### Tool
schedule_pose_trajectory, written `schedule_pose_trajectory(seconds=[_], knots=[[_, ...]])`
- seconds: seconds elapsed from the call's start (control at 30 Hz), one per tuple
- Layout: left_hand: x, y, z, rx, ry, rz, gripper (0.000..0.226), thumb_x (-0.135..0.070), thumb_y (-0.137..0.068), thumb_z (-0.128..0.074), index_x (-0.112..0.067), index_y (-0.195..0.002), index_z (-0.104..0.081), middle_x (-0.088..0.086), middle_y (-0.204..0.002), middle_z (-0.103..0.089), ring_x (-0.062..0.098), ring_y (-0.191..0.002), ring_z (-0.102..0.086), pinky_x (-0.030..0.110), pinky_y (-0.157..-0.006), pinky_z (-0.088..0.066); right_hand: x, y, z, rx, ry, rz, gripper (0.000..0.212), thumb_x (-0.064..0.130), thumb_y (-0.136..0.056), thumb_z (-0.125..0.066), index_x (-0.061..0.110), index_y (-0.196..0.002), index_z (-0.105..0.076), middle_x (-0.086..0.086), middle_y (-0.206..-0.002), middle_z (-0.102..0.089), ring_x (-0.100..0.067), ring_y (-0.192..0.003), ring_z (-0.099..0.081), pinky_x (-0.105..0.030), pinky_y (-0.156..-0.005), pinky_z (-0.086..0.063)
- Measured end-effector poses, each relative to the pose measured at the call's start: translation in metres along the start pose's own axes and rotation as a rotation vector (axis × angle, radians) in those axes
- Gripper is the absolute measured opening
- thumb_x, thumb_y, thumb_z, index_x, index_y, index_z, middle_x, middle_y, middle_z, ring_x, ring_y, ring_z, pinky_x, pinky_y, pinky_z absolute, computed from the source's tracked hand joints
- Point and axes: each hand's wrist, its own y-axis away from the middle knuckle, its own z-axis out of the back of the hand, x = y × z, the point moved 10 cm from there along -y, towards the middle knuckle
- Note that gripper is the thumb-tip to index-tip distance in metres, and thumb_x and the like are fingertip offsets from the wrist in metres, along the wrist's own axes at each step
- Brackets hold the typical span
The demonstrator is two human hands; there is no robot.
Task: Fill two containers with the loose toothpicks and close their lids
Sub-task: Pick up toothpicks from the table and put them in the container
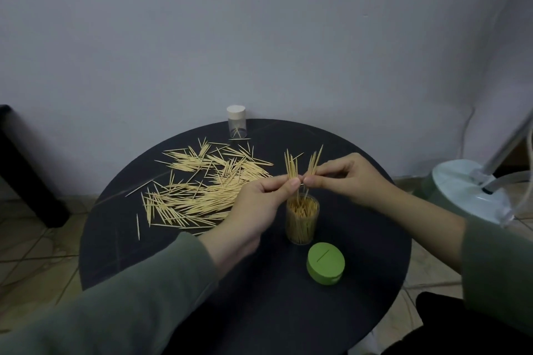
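The left hand [259, 204] pinches a small bunch of toothpicks [291, 167], and the right hand [349, 179] pinches another bunch just beside it. Right under the fingertips stands the clear round jar [302, 222] — nearly full. Best to line the thin, pointy wooden sticks up straight, then slide them down gently. The smooth green lid [326, 263] lies nearer than the fingers — the big loose pile [202, 187] is left of them.

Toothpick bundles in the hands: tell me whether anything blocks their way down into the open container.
Nothing visible does. The left hand and right hand pinch bundles right above the open container; its green lid lies apart on the table.
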Motion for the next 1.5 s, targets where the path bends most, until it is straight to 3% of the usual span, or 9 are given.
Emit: schedule_pose_trajectory(seconds=[0.33, 0.53, 0.7, 0.83, 0.97, 1.1, 1.17, 1.37, 1.5], knots=[[0.006, 0.002, -0.002, 0.006, -0.080, -0.050, 0.016, -0.010, -0.087, -0.067, -0.011, -0.100, -0.075, -0.005, -0.090, -0.075, -0.003, -0.084, -0.066, 0.007, -0.070, -0.048, 0.004, 0.006, -0.001, 0.025, 0.070, 0.014, 0.018, 0.049, -0.066, -0.069, 0.041, -0.081, -0.072, 0.014, -0.082, -0.074, -0.003, -0.082, -0.067, -0.027, -0.076, -0.055], [0.005, -0.002, 0.001, 0.078, -0.233, 0.005, 0.017, -0.017, -0.084, -0.071, -0.017, -0.101, -0.075, -0.005, -0.095, -0.075, 0.003, -0.093, -0.066, 0.013, -0.080, -0.050, -0.003, 0.006, -0.004, 0.052, 0.103, -0.025, 0.017, 0.042, -0.072, -0.072, 0.035, -0.086, -0.074, 0.011, -0.084, -0.074, -0.002, -0.085, -0.067, -0.026, -0.078, -0.055], [-0.014, -0.001, 0.004, 0.074, -0.377, -0.102, 0.019, -0.016, -0.084, -0.072, -0.030, -0.097, -0.070, -0.016, -0.086, -0.067, -0.020, -0.067, -0.054, -0.001, -0.058, -0.039, -0.011, 0.006, -0.012, 0.140, 0.183, -0.096, 0.021, 0.041, -0.074, -0.075, 0.030, -0.093, -0.076, 0.020, -0.073, -0.069, 0.003, -0.070, -0.060, -0.017, -0.060, -0.044], [-0.025, -0.002, 0.005, 0.085, -0.459, -0.190, 0.019, -0.025, -0.085, -0.071, -0.038, -0.097, -0.066, -0.015, -0.088, -0.064, -0.015, -0.066, -0.051, 0.003, -0.058, -0.039, -0.010, 0.007, -0.009, 0.131, 0.198, -0.102, 0.030, 0.049, -0.070, -0.072, 0.034, -0.096, -0.075, 0.011, -0.085, -0.073, -0.014, -0.081, -0.066, -0.036, -0.071, -0.055], [-0.031, -0.001, 0.006, 0.048, -0.546, -0.289, 0.024, -0.030, -0.087, -0.068, -0.038, -0.109, -0.064, -0.018, -0.090, -0.065, 0.008, -0.074, -0.050, 0.022, -0.070, -0.047, -0.012, 0.005, -0.009, 0.135, 0.211, -0.102, 0.023, 0.044, -0.074, -0.073, 0.033, -0.094, -0.075, 0.009, -0.086, -0.074, -0.016, -0.085, -0.067, -0.041, -0.077, -0.057], [-0.045, 0.009, -0.008, 0.061, -0.899, -0.539, 0.045, -0.036, -0.093, -0.059, -0.036, -0.136, -0.048, -0.023, -0.122, -0.056, -0.001, -0.101, -0.048, 0.012, -0.083, -0.040, -0.010, 0.005, -0.012, 0.158, 0.222, -0.082, 0.013, 0.036, -0.077, -0.075, 0.035, -0.090, -0.073, 0.016, -0.082, -0.069, 0.004, -0.079, -0.061, -0.016, -0.068, -0.045], [-0.048, 0.015, -0.021, 0.128, -1.132, -0.694, 0.051, -0.045, -0.095, -0.048, -0.032, -0.143, -0.040, -0.018, -0.135, -0.052, 0.006, -0.114, -0.046, 0.019, -0.091, -0.039, -0.006, 0.005, -0.011, 0.155, 0.260, -0.043, 0.013, 0.041, -0.076, -0.075, 0.040, -0.086, -0.069, 0.017, -0.078, -0.066, 0.003, -0.071, -0.056, -0.014, -0.062, -0.039], [-0.046, 0.016, -0.022, 0.193, -1.245, -0.713, 0.050, -0.051, -0.095, -0.034, -0.030, -0.138, -0.049, -0.016, -0.125, -0.060, 0.009, -0.111, -0.048, 0.029, -0.084, -0.046, -0.012, 0.009, -0.014, 0.251, 0.298, -0.108, 0.050, 0.057, -0.064, -0.072, 0.036, -0.108, -0.059, 0.016, -0.087, -0.059, 0.011, -0.073, -0.050, -0.012, -0.062, -0.038], [-0.044, 0.017, -0.023, 0.293, -1.330, -0.757, 0.048, -0.056, -0.092, -0.034, -0.034, -0.126, -0.061, -0.018, -0.134, -0.056, 0.013, -0.118, -0.048, 0.034, -0.093, -0.047, -0.018, 0.013, -0.026, 0.354, 0.356, -0.160, 0.067, 0.061, -0.061, -0.072, 0.038, -0.122, -0.055, 0.018, -0.097, -0.060, 0.013, -0.079, -0.050, -0.011, -0.065, -0.035]])
